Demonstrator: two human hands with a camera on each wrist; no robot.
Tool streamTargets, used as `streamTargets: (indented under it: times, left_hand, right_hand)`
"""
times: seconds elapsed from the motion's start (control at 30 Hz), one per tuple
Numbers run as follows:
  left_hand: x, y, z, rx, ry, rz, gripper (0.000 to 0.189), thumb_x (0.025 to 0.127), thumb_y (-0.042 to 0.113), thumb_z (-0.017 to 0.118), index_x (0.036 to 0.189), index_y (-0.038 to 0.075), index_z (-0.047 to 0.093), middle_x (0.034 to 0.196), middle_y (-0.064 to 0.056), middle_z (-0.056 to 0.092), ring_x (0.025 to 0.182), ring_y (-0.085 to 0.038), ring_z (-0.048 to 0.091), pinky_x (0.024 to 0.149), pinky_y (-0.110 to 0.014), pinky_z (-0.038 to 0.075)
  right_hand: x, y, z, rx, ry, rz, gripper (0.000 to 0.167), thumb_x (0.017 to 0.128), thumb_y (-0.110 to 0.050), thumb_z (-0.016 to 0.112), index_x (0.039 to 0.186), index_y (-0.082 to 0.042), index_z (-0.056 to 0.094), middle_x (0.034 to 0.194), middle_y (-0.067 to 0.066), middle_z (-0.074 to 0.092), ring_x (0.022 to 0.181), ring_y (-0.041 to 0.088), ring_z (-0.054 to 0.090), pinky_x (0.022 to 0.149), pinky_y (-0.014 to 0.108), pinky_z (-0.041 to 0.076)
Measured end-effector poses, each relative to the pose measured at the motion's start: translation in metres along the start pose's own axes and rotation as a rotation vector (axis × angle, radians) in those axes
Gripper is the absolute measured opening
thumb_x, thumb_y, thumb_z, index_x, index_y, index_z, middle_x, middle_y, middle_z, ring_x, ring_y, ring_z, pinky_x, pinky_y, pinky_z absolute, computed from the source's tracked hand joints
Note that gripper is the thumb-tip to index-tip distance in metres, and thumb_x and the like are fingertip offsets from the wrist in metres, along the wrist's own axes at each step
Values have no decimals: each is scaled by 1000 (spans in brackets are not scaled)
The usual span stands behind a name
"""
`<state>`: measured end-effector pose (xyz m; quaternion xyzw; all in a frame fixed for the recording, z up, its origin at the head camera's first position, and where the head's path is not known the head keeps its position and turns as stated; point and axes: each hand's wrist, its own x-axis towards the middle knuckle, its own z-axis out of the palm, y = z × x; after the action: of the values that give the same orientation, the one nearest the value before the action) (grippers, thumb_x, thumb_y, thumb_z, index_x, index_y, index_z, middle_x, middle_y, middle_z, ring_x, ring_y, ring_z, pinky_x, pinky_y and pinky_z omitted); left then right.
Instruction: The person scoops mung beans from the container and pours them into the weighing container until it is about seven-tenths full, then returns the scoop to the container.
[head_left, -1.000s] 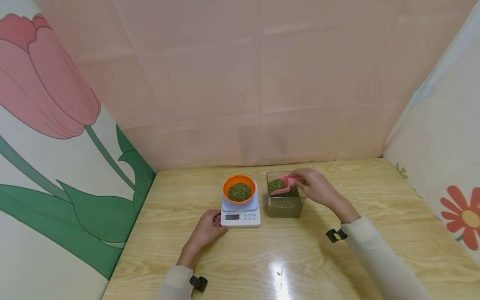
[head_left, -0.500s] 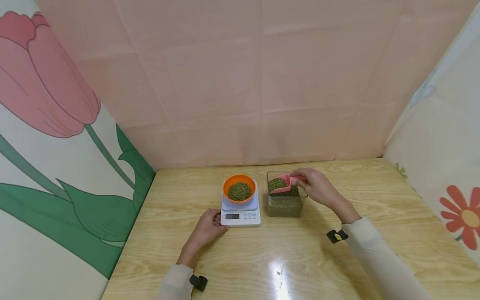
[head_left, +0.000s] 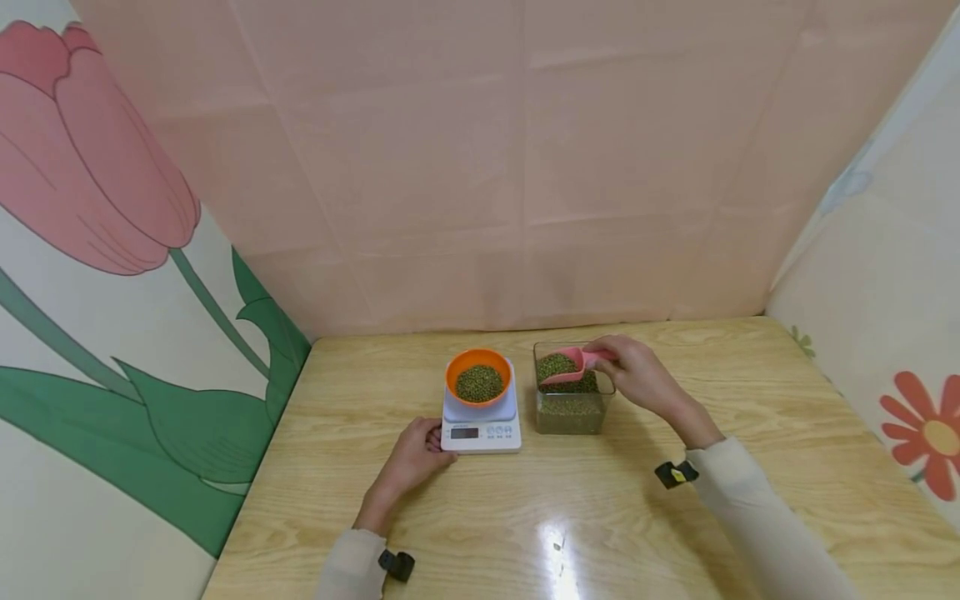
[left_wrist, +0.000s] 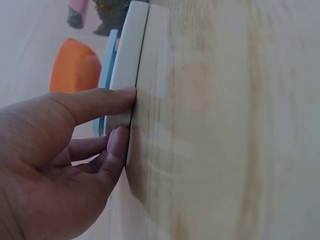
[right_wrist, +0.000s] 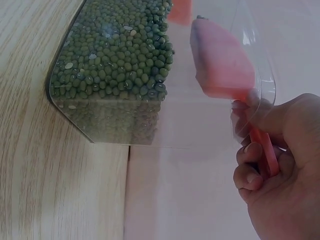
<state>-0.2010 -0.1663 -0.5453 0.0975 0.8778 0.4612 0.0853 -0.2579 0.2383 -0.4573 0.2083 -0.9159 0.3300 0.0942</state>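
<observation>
Pink plastic makes the scoop [head_left: 567, 378] that my right hand [head_left: 637, 377] grips by its handle, with fingers curled round it. It hangs in the clear box [right_wrist: 192, 122] on the right, over the green beans [right_wrist: 120, 60], and it looks to have some beans in it, but I can't tell how many. My left hand [head_left: 411, 457] holds the near left corner of the white scale [head_left: 487, 445], thumb on the near side and fingers bent against the left side. On the scale sits the orange bowl [head_left: 480, 357], with a pile of beans in it too. If I tip my right wrist too much, beans could spill off the scoop's open end and roll over the surface [head_left: 472, 525]. If the scoop bumps the box's rim, the jolt could drop some as well. I think a hard push from my left hand could slide the scale and shake the bowl, and leaning on it might make the number wrong. The screen [head_left: 464, 433] is too small for me to read. Between the scoop and the bowl, the left side of the box stands in the way, then a thin gap. Far behind is a pink sheet [head_left: 450, 183], with a big painted tulip [head_left: 97, 158] on the left and a red flower [head_left: 941, 437] on the right, well apart from my hands.
</observation>
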Motion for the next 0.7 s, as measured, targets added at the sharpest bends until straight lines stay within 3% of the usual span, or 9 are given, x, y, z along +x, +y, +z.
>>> streamTargets:
  times: [0.7]
  left_hand:
    - [0,1,1,-2,10,4,59,86,7,88,136,-11,62,106,-12,58,91,-18,58,75,-20,52]
  right_hand:
    - [-5,2,-8,16,25,37,24,107,-14,64,123,1,73,117,21,75,104,36,74,89,56,58]
